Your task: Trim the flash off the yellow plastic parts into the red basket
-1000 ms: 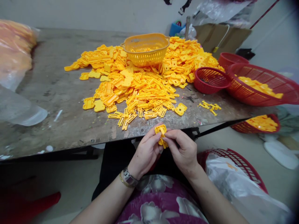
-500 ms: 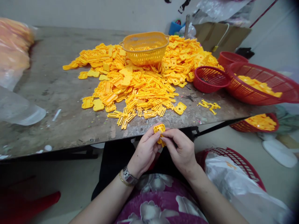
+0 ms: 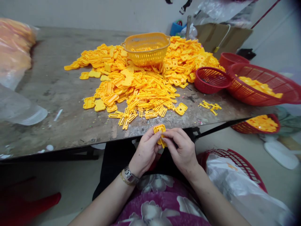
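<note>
Just off the table's front edge, my left hand (image 3: 146, 153) is closed around a yellow plastic piece (image 3: 159, 128) with moulded ridges and holes. The thumb of that hand presses on its face. My right hand (image 3: 181, 147) pinches at the same piece from the right, thumb and forefinger together at its middle. Whether a second small part sits between those fingertips is too fine to make out. Beyond the hands, narrow slotted yellow strips (image 3: 127, 118) lie near the table edge. One square yellow plate (image 3: 181, 108) with a central hole rests to their right.
A large heap of yellow parts (image 3: 145, 88) spreads over the table (image 3: 58, 131), a yellow basket (image 3: 145, 56) on top. Red baskets (image 3: 209, 89) stand at the right. Small yellow bits (image 3: 210, 106) lie near them. Plastic bags (image 3: 16, 62) are at the left; a bag-lined red basket (image 3: 246, 169) is on the floor.
Both hands stay almost in place on the yellow plastic piece, which is slightly tilted compared with before. The camera view has shifted a little.
</note>
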Demonstrator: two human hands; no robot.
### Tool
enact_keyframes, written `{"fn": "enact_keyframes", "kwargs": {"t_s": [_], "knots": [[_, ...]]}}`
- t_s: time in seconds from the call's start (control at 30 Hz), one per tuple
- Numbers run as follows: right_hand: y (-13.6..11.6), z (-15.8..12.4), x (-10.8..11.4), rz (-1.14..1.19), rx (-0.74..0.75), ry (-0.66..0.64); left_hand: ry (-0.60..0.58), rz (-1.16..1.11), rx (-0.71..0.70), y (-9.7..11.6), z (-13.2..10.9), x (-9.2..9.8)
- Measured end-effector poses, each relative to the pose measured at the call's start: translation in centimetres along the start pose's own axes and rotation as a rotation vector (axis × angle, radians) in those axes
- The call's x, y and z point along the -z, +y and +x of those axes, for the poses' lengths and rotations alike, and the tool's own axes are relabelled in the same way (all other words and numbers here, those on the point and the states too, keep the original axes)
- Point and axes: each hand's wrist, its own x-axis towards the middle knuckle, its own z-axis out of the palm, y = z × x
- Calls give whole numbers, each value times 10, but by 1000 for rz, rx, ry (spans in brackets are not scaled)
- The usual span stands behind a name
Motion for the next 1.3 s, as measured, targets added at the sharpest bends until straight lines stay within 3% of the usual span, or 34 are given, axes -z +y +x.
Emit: {"fn": "enact_keyframes", "kwargs": {"t_s": [0.3, 0.53, 0.73, 0.9, 1.07, 1.3], "knots": [[2, 7, 11, -19, -85, 50, 38, 165, -3, -2, -1, 5], [9, 19, 14, 198, -277, -152, 8, 329, -114, 3, -4, 2], [8, 23, 14, 350, -404, -201, 5, 468, -201, 5, -7, 4], [8, 29, 21, 334, -350, -267, -38, 510, -152, 12, -12, 1], [7, 28, 17, 377, -411, -229, -6, 536, -196, 11, -10, 3], [10, 33, 10, 391, -441, -281, 25, 199, 74, 7, -8, 2]]}}
